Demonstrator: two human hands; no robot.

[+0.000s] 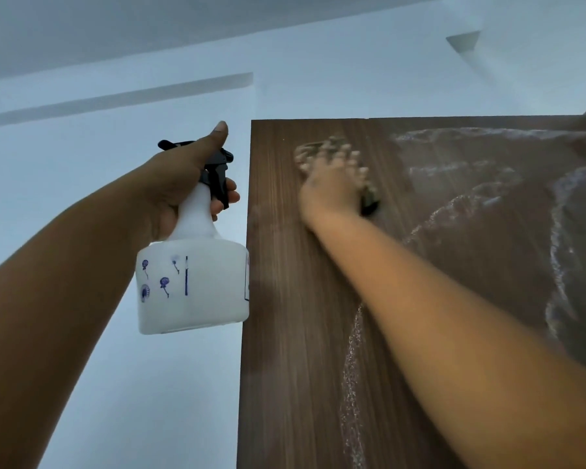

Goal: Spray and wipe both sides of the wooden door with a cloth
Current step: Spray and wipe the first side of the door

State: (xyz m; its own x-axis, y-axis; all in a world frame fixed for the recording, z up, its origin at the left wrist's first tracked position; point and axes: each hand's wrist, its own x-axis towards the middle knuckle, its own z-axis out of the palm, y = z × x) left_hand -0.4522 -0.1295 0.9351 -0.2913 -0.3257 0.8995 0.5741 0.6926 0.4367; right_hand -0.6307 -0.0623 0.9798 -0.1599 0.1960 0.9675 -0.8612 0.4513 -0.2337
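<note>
White wall (115, 384) behind door (301, 333). Our left hand (180, 184) grips bottle (193, 282); right hand (332, 187), blurred, presses cloth (369, 203), grip unclear.

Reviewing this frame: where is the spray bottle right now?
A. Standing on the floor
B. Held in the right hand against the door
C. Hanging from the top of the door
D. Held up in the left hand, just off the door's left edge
D: the left hand grips the neck of the spray bottle beside the wooden door, while the right hand wipes near the top.
</note>
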